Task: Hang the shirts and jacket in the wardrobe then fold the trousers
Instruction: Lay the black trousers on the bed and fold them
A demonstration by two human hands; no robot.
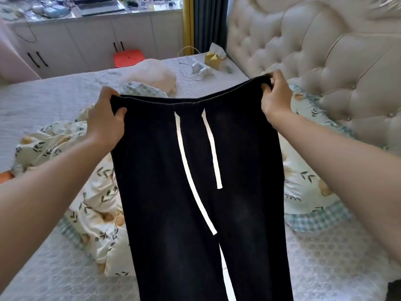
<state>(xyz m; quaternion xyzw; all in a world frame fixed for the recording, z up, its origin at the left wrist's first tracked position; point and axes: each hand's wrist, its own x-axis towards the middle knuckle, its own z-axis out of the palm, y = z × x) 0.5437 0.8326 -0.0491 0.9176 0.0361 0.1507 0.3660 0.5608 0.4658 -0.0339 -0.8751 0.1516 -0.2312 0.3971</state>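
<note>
One pair of black trousers (195,192) hangs in the air above the bed, in the middle of the view, with the front side towards the camera. The elastic waistband (184,101) is stretched flat between both hands. Two white drawstrings (213,153) fall down from it; the left one is longer than the right one. The legs hang straight down and leave the picture at the lower edge.

The left hand (106,118) grasps the left corner of the waistband, with the fingers curled over the top and the thumb pressed on the near side. The right hand (275,98) grasps the right corner in the same way, a little higher. Both forearms are bare.

Under the trousers lies a crumpled quilt (95,213) with a leaf pattern and a checked border, on the white bed cover (54,268). A cream tufted headboard (325,61) stands at the right. Further back on the bed are a pale fluffy bundle (152,72), a white cable with small boxes (199,69) and a yellow tissue box (214,58). Behind the bed stand a red stool (128,58) and white cabinets (86,44), with a laptop (99,5) on top.
</note>
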